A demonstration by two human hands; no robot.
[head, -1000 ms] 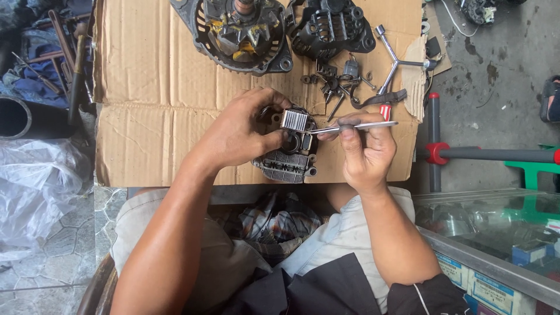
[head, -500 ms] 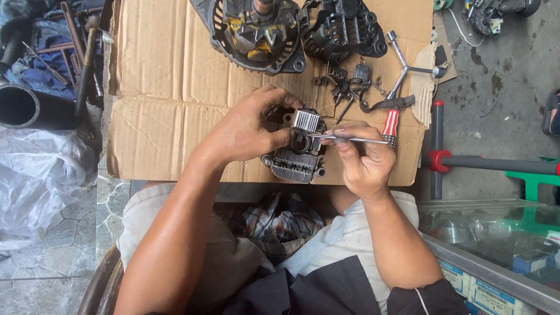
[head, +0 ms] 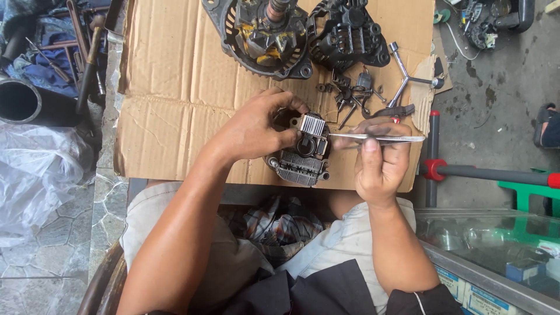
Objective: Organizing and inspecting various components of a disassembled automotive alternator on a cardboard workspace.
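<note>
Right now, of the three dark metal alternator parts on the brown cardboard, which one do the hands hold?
The small finned grey metal part at the cardboard's near edge: the left hand grips it, the right hand probes it with a thin metal tool. The two larger housings lie untouched at the far edge.

Both arms are bare. The left hand [head: 254,129] and right hand [head: 379,163] have dirty, greasy fingers. The shorts are light grey.

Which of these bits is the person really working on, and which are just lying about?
In hand:
- finned metal part, steadied by the left hand
- thin metal tool, held by the right hand, tip at the part

Lying about:
- round motor housing on the cardboard
- black end cover
- loose screws
- three-armed wrench
- black pipe
- plastic sheet
</note>
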